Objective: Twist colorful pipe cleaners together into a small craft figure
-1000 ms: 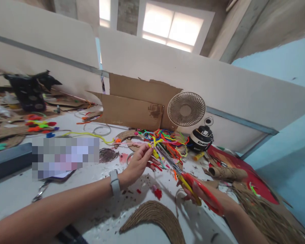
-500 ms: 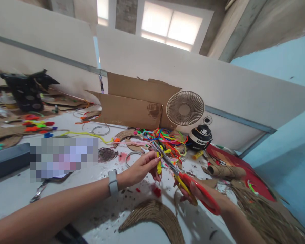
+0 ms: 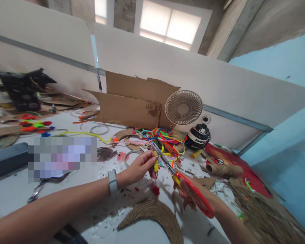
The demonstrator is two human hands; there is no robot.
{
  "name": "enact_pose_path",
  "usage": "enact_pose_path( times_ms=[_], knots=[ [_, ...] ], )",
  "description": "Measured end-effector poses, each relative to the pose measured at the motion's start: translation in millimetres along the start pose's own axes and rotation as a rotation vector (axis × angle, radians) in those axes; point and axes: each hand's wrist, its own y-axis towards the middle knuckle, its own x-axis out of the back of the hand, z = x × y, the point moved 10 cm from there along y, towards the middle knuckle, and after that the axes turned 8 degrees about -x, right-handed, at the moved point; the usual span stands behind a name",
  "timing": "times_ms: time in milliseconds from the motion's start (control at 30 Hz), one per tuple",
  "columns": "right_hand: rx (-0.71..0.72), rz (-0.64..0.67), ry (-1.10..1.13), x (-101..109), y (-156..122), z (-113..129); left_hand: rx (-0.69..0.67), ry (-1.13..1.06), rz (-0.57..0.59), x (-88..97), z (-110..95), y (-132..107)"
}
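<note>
My left hand [image 3: 144, 164] pinches a yellow pipe cleaner [image 3: 156, 165], which is coiled below the fingers. In my right hand [image 3: 189, 191] is a pair of scissors [image 3: 197, 195] with red and yellow handles. Their blades point up and left, lying across the yellow pipe cleaner beside my left fingertips. From this angle I cannot tell how far the blades are apart. Below both hands, a crescent wrapped in brown twine [image 3: 154, 215] rests on the white table [image 3: 99, 217].
Behind my hands lies a heap of coloured pipe cleaners [image 3: 165, 139]. A small fan [image 3: 184, 107] and a black jug [image 3: 198, 135] stand behind it. Brown fibre strands [image 3: 264, 217] and a cardboard roll [image 3: 223, 170] lie to the right. A blurred-out phone [image 3: 63, 157] is at left.
The red scissor handle has swung slightly down and left, and the yellow handle is now mostly behind it. My left hand keeps its hold on the yellow pipe cleaner. The view shifted slightly.
</note>
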Motion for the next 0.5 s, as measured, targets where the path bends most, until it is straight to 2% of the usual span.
enact_pose_path(
  times_ms=[100, 233, 367, 500],
  knots=[
    [-0.025, 0.033, -0.101, -7, -2, 4, 0.004, 0.007, -0.001, -0.4, 4, -1],
    [-0.066, -0.014, -0.172, -7, 1, 2, 0.009, 0.007, -0.008, 1.0, 8, -2],
    [-0.159, -0.102, -0.214, 6, 10, -14, 0.011, 0.008, -0.038, 4.5, 7, -2],
    [-0.082, -0.164, -0.425, 31, 10, -2, -0.013, 0.025, -0.073, 8.9, 2, 0]
  ],
)
